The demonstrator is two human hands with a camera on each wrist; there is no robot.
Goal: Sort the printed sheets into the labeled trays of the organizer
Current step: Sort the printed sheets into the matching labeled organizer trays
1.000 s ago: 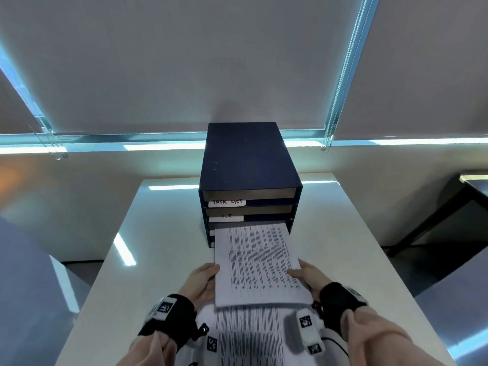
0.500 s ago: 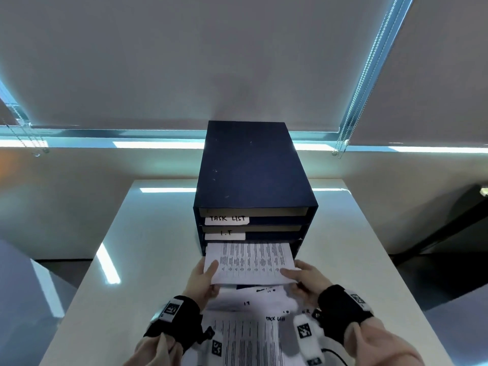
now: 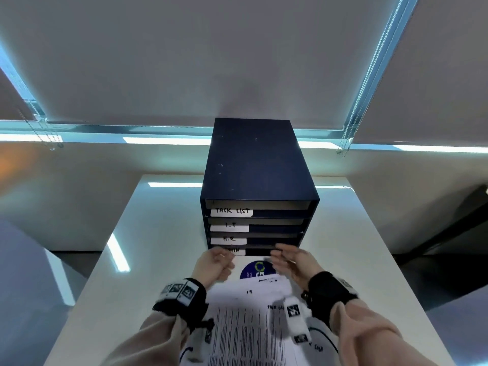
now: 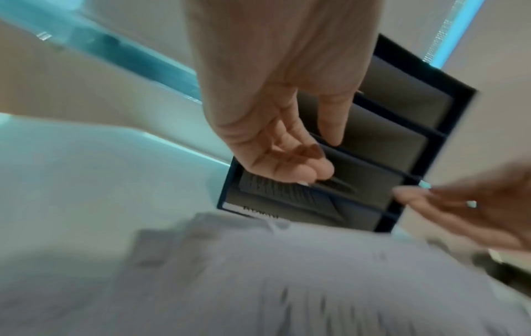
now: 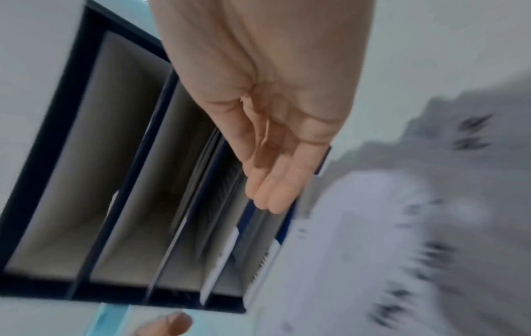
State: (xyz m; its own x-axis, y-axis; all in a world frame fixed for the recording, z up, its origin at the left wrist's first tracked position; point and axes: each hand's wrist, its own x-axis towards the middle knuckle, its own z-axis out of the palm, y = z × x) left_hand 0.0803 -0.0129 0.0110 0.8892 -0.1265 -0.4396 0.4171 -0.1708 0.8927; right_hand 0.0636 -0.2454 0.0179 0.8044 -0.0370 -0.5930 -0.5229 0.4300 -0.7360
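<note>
The dark blue organizer (image 3: 260, 165) stands at the middle of the white table (image 3: 124, 299), with four trays labelled TASK LIST (image 3: 231, 211), I.T, H.R. and, at the bottom, a half-hidden ADMIN. My left hand (image 3: 219, 261) and right hand (image 3: 286, 256) hover just in front of the lowest tray, holding nothing. The left hand's fingers (image 4: 304, 168) are loosely curled; the right hand's fingers (image 5: 270, 195) are straight. In the left wrist view a printed sheet (image 4: 284, 195) lies inside the lowest tray. A loose pile of printed sheets (image 3: 245, 326) lies on the table between my wrists.
A round blue printed logo (image 3: 257, 270) shows on the table between the pile and the organizer. Bare tabletop runs along both sides of the organizer. Behind it are a wall, a window sill and lowered blinds with bead chains (image 3: 346, 146).
The sheet that both hands held has slid into the lower part of the organizer and been let go. Both hands are now empty at the tray fronts.
</note>
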